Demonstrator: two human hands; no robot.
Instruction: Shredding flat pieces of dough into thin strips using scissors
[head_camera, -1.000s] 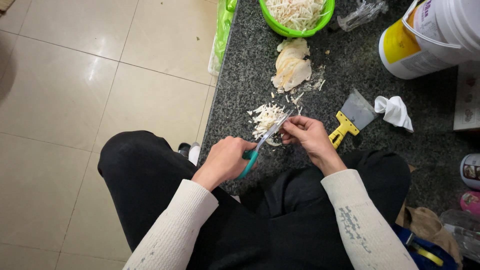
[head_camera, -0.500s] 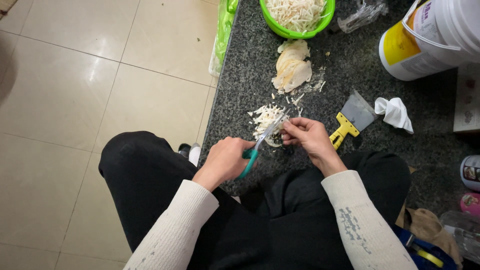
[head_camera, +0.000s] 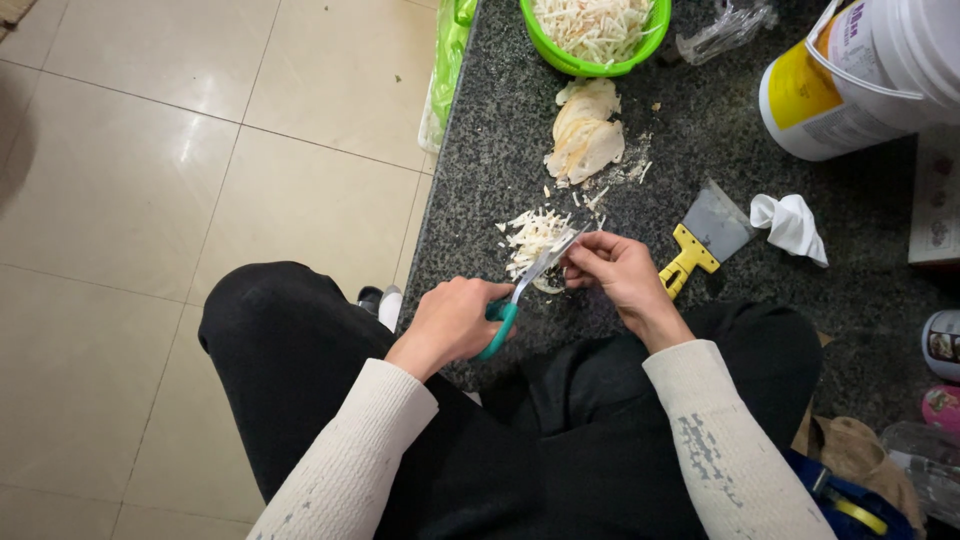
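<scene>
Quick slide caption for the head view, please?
Left hand works teal-handled scissors while right hand feeds a pale strip over white shreds on dark stone slab.

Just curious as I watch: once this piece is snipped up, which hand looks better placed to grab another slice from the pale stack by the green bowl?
Probably the right hand. It pinches only a small piece at the blades and lies nearer the slices. The left hand grips the scissors by their teal handles, farther back.
</scene>
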